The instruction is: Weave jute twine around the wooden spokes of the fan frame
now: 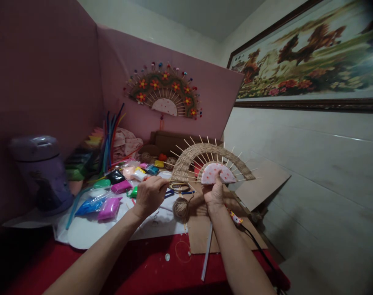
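Upright in front of me is a half-round fan (pixel 186 162) of thin sticks, with a band of brown twine woven through them. My right hand (pixel 214 193) grips it from below, thumb pressed on the pink dotted half circle (pixel 209 175) at its centre. My left hand (pixel 151 192) is closed in a pinch at the fan's lower left end, where the lowest stick meets the fingertips. Below the fan lie a ball of brown twine (pixel 180 207) and blue-handled scissors (pixel 169 193).
A finished-looking fan with orange flowers (pixel 154 85) hangs on the pink board (pixel 217 90). Colourful clay packets (pixel 109 208) cover the table's left side, beside a purple flask (pixel 43 176). A glue stick (pixel 206 256) lies across cardboard (pixel 200 235), with a corded tool (pixel 234 217) nearby.
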`<state>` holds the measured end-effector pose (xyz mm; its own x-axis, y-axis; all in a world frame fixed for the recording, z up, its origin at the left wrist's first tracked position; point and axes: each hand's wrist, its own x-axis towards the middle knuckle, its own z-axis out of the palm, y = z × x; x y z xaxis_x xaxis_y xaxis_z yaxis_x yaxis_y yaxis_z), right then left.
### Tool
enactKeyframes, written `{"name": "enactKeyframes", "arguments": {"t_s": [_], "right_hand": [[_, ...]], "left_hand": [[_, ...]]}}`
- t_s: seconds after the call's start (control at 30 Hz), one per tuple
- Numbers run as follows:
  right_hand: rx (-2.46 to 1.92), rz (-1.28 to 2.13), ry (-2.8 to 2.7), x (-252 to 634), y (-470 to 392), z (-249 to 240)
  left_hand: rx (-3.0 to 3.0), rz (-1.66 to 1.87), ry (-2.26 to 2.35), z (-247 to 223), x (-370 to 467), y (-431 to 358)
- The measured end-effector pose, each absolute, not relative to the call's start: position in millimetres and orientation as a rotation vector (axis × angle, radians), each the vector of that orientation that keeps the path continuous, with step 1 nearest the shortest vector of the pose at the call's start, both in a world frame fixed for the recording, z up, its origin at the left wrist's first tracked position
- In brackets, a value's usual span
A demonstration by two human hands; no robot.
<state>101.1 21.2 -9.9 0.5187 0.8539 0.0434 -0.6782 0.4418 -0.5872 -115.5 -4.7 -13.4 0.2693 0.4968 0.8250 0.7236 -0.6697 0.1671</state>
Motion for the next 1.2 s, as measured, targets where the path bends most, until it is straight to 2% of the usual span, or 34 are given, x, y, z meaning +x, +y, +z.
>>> {"name": "enactKeyframes", "arguments": {"t_s": [0.53, 0.87, 1.03, 1.2], "right_hand": [[-0.504, 0.996, -0.337, 102.1, 24.0, -12.5], [-0.55, 0.996, -0.352, 98.7, 18.0, -7.0], [-0.53, 1.007, -0.342, 99.0, 20.3, -9.7], [-0.521, 0.982, -0.357, 99.2, 21.6, -11.9]], "left_hand": [[-2.296, -1.349, -1.109, -13.7, -115.3, -3.8], [-2.481, -1.895, -1.376, -16.8, -118.7, 5.7], [-2.323, -1.707, -1.547, -15.8, -124.3, 7.5], [-2.14, -1.453, -1.468, -10.7, -128.5, 5.9]]}}
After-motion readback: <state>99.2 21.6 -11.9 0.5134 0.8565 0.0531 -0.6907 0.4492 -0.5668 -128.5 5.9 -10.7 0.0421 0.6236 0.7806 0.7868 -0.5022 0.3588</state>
